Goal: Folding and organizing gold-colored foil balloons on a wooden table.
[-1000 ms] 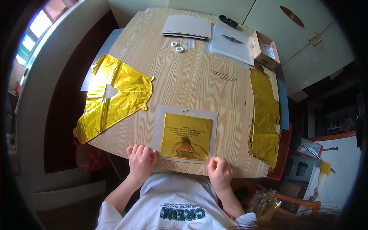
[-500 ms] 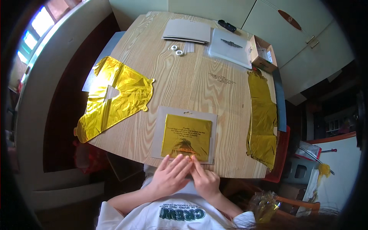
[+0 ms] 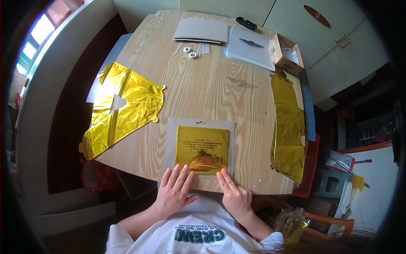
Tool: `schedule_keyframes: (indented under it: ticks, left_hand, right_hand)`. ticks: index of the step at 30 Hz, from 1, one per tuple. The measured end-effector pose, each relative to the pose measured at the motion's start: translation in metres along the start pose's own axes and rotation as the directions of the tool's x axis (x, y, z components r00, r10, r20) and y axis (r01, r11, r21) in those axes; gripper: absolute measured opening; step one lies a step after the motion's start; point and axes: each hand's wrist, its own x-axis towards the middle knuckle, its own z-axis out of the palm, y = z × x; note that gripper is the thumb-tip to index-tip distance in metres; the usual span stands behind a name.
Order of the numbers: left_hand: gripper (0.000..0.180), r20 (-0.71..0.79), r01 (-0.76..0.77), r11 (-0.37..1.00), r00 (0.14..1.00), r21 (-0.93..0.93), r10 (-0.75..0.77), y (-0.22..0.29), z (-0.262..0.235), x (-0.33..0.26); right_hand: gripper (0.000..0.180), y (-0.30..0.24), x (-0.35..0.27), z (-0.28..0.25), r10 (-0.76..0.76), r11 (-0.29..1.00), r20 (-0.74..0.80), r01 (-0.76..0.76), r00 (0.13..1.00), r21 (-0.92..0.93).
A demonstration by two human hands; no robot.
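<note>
A folded square of shiny gold foil (image 3: 202, 142) with small dark print lies on a grey backing card (image 3: 171, 146), which has a hanger hole at its far edge. My left hand (image 3: 176, 186) is open, fingers spread, its fingertips at the foil's near left edge. At the near right corner of the foil, my right hand (image 3: 237, 195) rests two stretched fingers, the others curled under. Neither hand grasps anything. A larger flat piece of gold foil (image 3: 135, 101), like an uninflated balloon, lies to the left. On the right is another long folded gold foil piece (image 3: 287, 127).
At the far side of the wooden table (image 3: 190, 91) are stacked grey cards (image 3: 201, 29), two white rolls (image 3: 193, 55), clear plastic bags (image 3: 249, 53), a cardboard box (image 3: 292, 59) and a black object (image 3: 246, 23). A wooden chair (image 3: 334, 222) stands at the lower right.
My hands have moved apart, the left one leftward and the right one rightward along the near edge of the foil. The whole view has shifted slightly.
</note>
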Motion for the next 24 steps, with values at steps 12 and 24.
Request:
schedule_keyframes:
  ticks: [12,24]
  left_hand:
    - [0.067,-0.028,0.002,0.999,1.000,0.042,-0.001,-0.011,-0.002,0.001]
    - [0.073,-0.028,-0.190,0.979,0.982,-0.073,0.189,0.012,-0.007,0.038]
  right_hand:
    - [0.043,0.020,-0.004,-0.005,-0.044,0.997,-0.060,0.048,0.997,0.060]
    - [0.038,0.047,0.039,-0.017,0.158,0.879,0.210,-0.234,0.965,0.415]
